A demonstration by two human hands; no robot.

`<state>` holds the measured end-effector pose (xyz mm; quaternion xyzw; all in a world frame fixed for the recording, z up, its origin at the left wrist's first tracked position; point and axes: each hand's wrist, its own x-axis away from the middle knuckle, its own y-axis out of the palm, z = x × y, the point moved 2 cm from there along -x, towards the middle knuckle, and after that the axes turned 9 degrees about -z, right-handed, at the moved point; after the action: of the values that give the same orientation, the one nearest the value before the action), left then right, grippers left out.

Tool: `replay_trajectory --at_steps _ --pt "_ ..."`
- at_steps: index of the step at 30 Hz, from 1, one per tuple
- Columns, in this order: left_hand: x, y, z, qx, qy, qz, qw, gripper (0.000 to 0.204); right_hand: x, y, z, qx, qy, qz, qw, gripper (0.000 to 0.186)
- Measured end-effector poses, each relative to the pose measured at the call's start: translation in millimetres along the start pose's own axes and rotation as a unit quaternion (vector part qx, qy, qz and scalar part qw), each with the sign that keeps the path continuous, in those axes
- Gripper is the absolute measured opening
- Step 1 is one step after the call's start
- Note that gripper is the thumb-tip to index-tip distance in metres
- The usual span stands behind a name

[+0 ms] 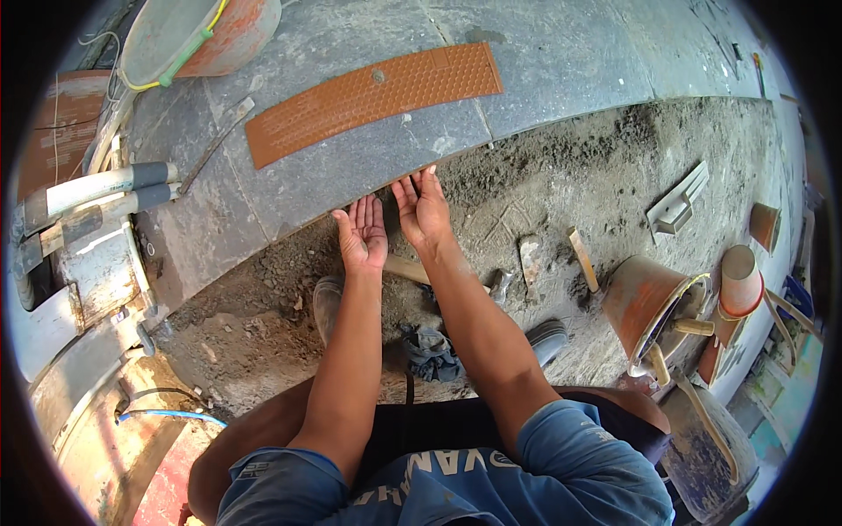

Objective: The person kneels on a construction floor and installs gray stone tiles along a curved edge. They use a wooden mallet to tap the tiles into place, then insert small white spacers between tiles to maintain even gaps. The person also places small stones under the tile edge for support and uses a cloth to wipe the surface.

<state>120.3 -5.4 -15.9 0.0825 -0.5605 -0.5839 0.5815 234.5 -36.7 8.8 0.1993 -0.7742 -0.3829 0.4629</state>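
My left hand point(363, 235) is palm up with fingers stretched out, its fingertips at the edge of a grey stone slab point(320, 180). Just right of it my right hand point(424, 210) is also palm up, fingers slightly bent and apart, fingertips touching that edge; whether any reach underneath is hard to tell. An orange-brown strip with a honeycomb pattern point(333, 110) lies on the slabs beyond. Below the edge are rough grey mortar point(553, 175), a wooden handle point(405, 268) partly hidden by my right arm, a small trowel point(530, 261) and a dark crumpled cloth point(428, 351).
A metal float point(677, 202) and wooden piece point(582, 258) lie on the mortar. Buckets with tools point(640, 307) and a plastic tub point(702, 438) stand at right. Pipes and metal housing point(92, 254) fill the left; a large basin point(189, 35) is upper left, a thin bar point(219, 140) below it.
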Motion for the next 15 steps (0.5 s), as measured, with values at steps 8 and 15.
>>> replay_trajectory --at_steps 8,15 --pt "-0.6 -0.7 -4.8 -0.014 0.001 0.008 1.000 0.083 5.0 1.5 -7.7 0.004 0.003 -0.014 1.000 0.041" --pt "-4.8 -2.0 1.3 0.018 0.008 -0.002 1.000 0.094 18.2 -9.0 -50.7 0.316 0.069 -0.037 0.946 0.042"
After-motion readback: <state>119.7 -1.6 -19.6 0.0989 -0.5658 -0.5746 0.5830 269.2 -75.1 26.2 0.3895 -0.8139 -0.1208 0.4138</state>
